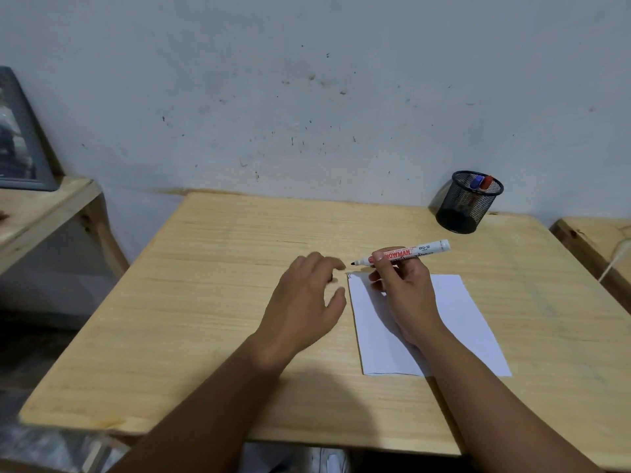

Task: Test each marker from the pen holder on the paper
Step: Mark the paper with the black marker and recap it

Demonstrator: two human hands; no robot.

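Note:
My right hand holds a white marker with red lettering. The marker lies nearly level above the top edge of the white paper, and its bare black tip points left. My left hand hovers just left of the paper, slightly blurred. A small dark piece, which looks like the marker's cap, sits between its fingers. A black mesh pen holder stands at the table's back right. It contains a blue-capped marker and a red-capped marker.
The light wooden table stands against a scuffed grey wall. A lower wooden shelf with a framed picture on it stands to the left. Another wooden surface with a white cord on it adjoins the table on the right.

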